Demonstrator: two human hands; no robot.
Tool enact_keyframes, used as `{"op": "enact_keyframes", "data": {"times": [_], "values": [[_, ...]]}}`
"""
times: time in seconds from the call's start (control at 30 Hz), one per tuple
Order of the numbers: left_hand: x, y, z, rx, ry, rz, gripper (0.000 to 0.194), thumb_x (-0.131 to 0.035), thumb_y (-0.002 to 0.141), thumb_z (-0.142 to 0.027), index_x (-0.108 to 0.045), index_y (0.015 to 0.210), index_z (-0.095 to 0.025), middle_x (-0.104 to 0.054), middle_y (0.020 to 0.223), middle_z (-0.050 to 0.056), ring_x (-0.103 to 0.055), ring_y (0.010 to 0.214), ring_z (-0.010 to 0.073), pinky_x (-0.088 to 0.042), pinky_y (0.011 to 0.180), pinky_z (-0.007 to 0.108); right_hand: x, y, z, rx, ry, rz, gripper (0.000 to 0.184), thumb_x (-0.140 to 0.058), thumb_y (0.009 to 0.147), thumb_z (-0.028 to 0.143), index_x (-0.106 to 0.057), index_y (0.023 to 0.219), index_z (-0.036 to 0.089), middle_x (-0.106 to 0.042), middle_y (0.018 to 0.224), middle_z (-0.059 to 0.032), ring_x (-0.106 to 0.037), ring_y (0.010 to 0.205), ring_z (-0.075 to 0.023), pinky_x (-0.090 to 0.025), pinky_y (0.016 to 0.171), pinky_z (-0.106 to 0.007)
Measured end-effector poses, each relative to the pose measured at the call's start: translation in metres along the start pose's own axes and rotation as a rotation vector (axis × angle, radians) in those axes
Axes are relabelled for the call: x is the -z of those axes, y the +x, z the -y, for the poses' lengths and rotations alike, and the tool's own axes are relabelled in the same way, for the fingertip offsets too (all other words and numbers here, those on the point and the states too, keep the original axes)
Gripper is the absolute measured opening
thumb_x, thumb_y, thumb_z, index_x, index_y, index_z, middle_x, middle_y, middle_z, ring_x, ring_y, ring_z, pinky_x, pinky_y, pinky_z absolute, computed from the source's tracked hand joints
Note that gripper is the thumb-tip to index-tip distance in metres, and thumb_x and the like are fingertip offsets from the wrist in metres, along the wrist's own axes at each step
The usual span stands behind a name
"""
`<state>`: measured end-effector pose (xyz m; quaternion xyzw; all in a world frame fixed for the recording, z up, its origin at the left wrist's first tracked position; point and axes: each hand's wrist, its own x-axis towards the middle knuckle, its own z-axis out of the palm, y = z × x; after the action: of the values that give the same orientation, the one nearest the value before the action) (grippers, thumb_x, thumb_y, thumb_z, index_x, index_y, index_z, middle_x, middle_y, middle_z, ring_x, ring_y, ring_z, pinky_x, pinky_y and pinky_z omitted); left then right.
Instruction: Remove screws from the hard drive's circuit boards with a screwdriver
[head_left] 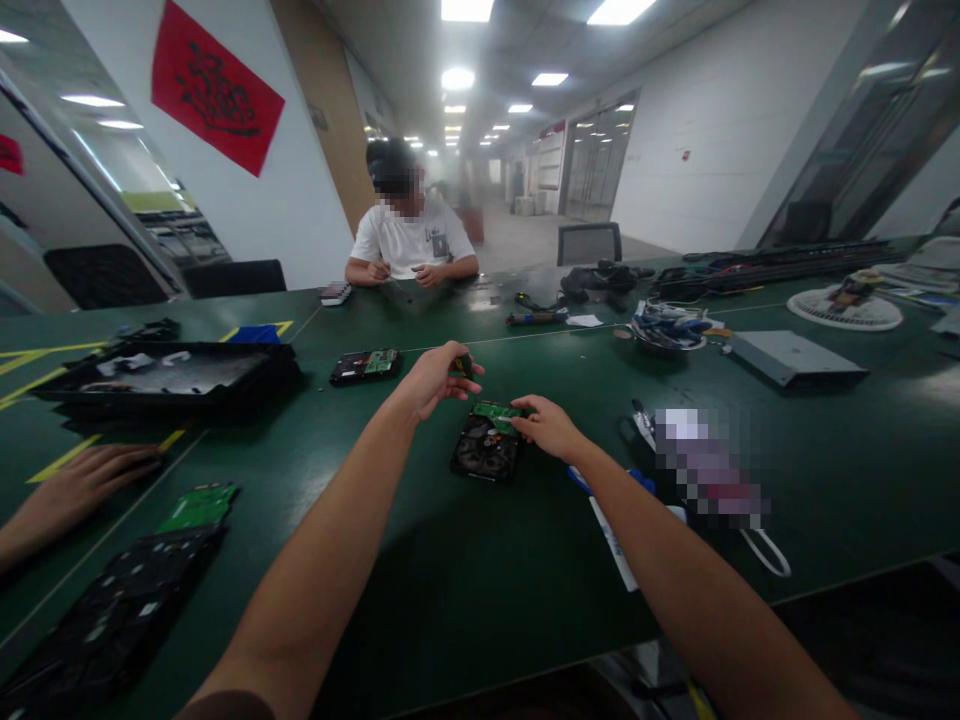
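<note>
A black hard drive (486, 448) with a green circuit board (496, 411) at its far end lies on the dark green table (465, 580) in front of me. My left hand (435, 376) hovers just above and left of it, fingers pinched on a small dark tool (463, 365). My right hand (547, 425) rests at the drive's right far corner, fingers closed against the circuit board's edge.
A second drive (366, 365) lies farther left. A black tray (169, 378) and another person's hand (82, 480) are at left, with a green board (199, 506) and dark drives (112, 610) near. A seated person (411, 240) faces me. Cables (667, 325), a grey box (795, 358), scissors (637, 420) at right.
</note>
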<state>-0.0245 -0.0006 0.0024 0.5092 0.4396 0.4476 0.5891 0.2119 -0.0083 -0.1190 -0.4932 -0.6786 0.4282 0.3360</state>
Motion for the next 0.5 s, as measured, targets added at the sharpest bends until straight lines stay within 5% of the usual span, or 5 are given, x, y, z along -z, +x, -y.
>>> {"op": "enact_keyframes", "data": {"times": [0.5], "values": [[-0.0003,-0.0003,0.0001,-0.017,-0.006,-0.024,0.024,-0.058,0.084,-0.037,-0.062,0.094,-0.015,-0.07,0.094,0.012,-0.067,0.058,0.0165,-0.045,0.047,0.025,-0.0024,0.0018,-0.0022,-0.003,-0.014,-0.035,0.041,-0.069,0.089,0.028,-0.059,0.127,0.018,-0.067,0.091,-0.0041,-0.061,0.067,-0.0123,-0.049,0.059,-0.024]]}}
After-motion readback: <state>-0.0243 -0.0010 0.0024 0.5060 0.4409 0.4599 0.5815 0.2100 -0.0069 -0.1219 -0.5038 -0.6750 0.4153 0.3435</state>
